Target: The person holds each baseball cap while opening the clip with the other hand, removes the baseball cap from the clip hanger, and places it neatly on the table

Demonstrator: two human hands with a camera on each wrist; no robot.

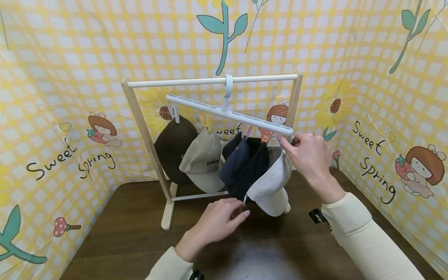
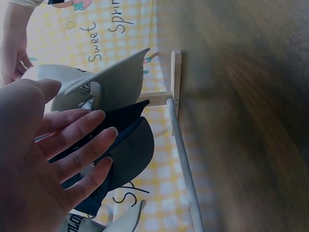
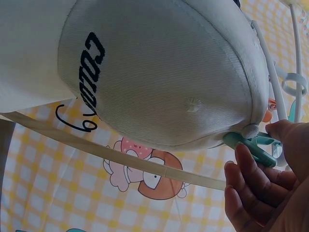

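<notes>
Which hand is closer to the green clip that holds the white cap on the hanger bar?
The right hand. Its fingers touch the green clip at the end of the hanger bar. The left hand is lower, beside the brim of the white cap, away from the clip.

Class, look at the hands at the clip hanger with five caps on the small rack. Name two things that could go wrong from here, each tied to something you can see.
1. The right hand works the green clip gripping only the white cap's edge; the cap could slip and drop onto the table.
2. The hanger already tilts down toward that hand, hung by one hook on the rail; pulling there may swing it, jostling the dark caps beside the left hand.
</notes>
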